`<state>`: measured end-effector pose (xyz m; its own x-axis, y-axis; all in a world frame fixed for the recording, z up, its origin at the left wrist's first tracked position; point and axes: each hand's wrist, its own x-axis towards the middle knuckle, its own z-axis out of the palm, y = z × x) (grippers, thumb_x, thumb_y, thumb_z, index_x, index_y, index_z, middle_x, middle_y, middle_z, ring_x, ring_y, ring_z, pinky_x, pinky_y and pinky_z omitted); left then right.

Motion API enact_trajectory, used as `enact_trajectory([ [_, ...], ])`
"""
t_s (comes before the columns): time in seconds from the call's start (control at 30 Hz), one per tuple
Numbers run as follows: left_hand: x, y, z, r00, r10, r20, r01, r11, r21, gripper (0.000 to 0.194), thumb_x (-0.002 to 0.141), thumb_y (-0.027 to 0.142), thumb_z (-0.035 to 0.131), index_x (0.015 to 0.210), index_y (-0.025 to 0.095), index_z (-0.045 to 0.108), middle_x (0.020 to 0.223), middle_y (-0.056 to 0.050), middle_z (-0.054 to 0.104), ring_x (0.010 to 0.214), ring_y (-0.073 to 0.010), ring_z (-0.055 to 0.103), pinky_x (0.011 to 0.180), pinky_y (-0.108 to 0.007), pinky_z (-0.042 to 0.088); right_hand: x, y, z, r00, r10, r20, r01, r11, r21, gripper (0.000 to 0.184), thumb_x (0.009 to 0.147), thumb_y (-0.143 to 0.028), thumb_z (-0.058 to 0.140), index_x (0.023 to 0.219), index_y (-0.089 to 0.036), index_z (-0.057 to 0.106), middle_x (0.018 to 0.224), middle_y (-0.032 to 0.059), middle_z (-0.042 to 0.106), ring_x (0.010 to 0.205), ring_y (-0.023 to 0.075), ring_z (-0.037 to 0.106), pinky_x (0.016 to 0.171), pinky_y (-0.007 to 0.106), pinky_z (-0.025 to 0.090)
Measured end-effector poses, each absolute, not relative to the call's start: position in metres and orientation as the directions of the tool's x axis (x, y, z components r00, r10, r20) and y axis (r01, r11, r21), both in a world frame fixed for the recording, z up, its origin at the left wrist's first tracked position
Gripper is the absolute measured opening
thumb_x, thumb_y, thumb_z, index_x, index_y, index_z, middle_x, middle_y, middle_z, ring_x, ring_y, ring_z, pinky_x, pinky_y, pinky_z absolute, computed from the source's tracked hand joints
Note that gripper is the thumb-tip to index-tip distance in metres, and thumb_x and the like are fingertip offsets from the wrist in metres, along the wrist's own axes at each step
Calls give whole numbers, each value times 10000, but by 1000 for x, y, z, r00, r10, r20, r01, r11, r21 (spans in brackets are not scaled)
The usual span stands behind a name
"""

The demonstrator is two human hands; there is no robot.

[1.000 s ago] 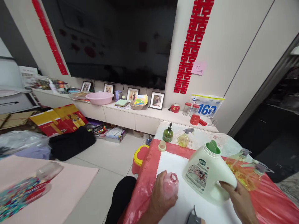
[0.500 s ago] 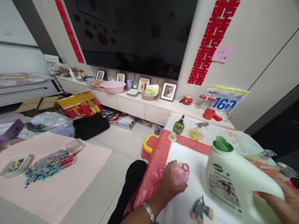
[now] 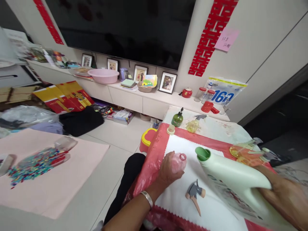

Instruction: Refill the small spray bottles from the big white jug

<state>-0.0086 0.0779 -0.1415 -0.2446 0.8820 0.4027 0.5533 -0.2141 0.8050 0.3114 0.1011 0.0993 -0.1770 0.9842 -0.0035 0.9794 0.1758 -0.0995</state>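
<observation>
Red plastic-covered table (image 3: 149,175), white mat (image 3: 175,199) on it, pale green jug (image 3: 233,170) tilted mouth leftward, right hand (image 3: 281,192) clasped around its handle, pink see-through bottle (image 3: 178,163) between left hand (image 3: 167,170) fingers and thumb, grey spray head (image 3: 195,190) nearby.

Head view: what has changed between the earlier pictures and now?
The pale green jug, nearer upright before, has tipped over, its mouth swinging toward the pink bottle. Nothing was taken hold of or let go: the right hand keeps its grip on the jug, the left hand on the bottle. The grey spray head still lies on the white mat.
</observation>
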Motion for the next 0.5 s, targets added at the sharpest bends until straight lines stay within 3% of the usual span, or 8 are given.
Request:
enact_trajectory([
  [0.2,-9,79,-138,-232,865,445,592,-238,770,912,583,317,793,1392,137,410,1314,-202,596,1236,-389,602,1082,-599,512,275,94,121,-171,980,-103,985,173,12,236,720,-387,440,872,-324,609,693,-9,699,656,245,670,612,343,447],
  [0.5,-10,77,-132,-228,875,427,557,-243,794,932,586,329,797,1408,183,383,1310,-171,602,1225,-371,606,1079,-593,518,251,95,132,-222,957,-187,949,256,182,229,811,-166,446,952,-276,590,770,-2,716,724,219,682,617,291,377],
])
